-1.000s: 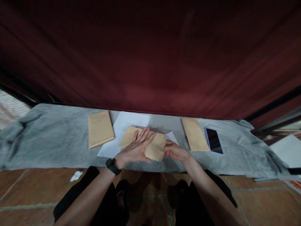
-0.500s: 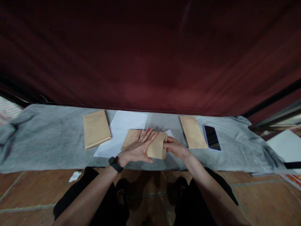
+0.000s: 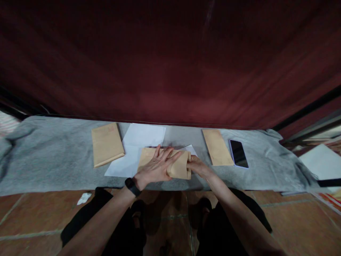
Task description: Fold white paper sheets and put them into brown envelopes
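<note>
- The flat brown paper envelope [image 3: 180, 169] in hand lies along the near edge of the grey cloth-covered surface [image 3: 53, 156], about midway between its left and right ends, with its long side roughly in line with that edge.
- The left hand [image 3: 157, 169], a black watch [image 3: 132, 186] on its wrist, is laid across the envelope with fingers spread wide and thumb apart – gripping nothing, and probably there to keep the paper flat and stop it sliding.
- The right hand [image 3: 198, 166] is at the envelope's right end, fingers curled in at the parted paper layers. The fingertips are hidden, so I cannot tell whether they pinch the paper; the pose suggests they hold the layers apart.
- Thin white paper sheets [image 3: 145, 133] reach from near the far edge to under the envelope's left end; a white paper corner [image 3: 192, 149] shows beyond its right end.
- A wider brown paper envelope [image 3: 108, 144] lies left of the sheets, towards the far edge.
- Right of the hands, a narrow brown paper envelope [image 3: 217, 147] lies just beside a black-screened phone in a lilac case [image 3: 239, 153] – perhaps set aside to leave working room.
</note>
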Demonstrator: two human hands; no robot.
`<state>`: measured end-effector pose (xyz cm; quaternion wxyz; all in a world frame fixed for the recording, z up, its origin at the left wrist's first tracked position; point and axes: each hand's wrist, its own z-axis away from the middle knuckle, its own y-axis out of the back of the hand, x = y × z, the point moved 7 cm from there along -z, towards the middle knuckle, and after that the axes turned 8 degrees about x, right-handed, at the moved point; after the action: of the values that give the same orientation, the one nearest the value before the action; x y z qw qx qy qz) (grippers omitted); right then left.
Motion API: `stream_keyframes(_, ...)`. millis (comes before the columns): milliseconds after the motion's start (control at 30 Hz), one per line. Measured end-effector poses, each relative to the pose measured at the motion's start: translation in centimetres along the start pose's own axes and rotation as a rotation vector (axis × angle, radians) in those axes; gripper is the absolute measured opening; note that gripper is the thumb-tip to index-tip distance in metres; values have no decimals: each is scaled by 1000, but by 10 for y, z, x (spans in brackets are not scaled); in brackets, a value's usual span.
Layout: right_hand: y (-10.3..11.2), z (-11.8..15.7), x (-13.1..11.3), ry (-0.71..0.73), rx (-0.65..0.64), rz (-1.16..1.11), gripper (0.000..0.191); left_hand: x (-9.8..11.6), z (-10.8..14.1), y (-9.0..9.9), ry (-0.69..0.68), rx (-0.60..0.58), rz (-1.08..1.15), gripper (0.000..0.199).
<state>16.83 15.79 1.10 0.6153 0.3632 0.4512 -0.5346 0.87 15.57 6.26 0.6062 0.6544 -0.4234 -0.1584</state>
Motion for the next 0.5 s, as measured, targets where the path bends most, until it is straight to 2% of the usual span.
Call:
stream_keyframes(133, 1, -6, -3, 101, 41, 87, 29, -8, 2, -12, 37, -42, 19, 125)
stream_keyframes(267, 11, -9, -4, 122, 105, 178, 31, -16, 3, -19, 91, -71, 41, 125)
stream_keyframes(333, 25, -8, -6, 136, 241, 322, 27, -17, 3, -20, 103, -70, 51, 122)
stream_keyframes(433, 48, 6, -22, 253, 589, 732, 26, -18, 2, -17, 122, -37, 33, 117)
stream_keyframes(500, 53, 15, -32, 341, 706, 921, 23, -19, 1, -16, 133, -12, 8, 115)
